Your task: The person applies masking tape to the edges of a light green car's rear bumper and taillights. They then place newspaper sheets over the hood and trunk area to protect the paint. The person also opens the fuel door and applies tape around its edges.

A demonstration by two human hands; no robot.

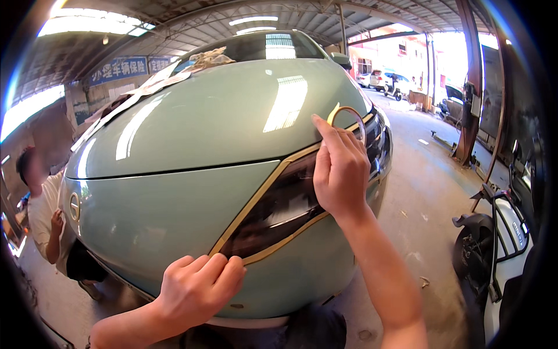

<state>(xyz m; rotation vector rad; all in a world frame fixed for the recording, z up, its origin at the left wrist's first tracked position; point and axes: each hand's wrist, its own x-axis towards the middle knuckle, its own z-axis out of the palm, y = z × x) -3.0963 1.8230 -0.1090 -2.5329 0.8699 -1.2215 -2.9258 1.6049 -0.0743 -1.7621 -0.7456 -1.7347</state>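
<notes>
A pale green car hood [215, 122] and front end fill the middle of the view. Yellow masking tape strips [247, 207] run along the upper and lower edges of the dark headlight [279, 209]. My right hand [343, 171] is closed on a roll of masking tape [356, 112] above the headlight; a short loose end sticks up from it. My left hand [200, 285] rests at the headlight's lower inner corner, where the two strips come together. Its fingers are curled and pressed together there, and their tips hide whatever they pinch.
At the far left, another person [46, 221] crouches beside the car's front. Crumpled covering sheets [203, 60] lie along the hood's far edge. On the right stand a white scooter [511, 244] and a steel post [469, 116]. Parked vehicles show outside beyond the opening.
</notes>
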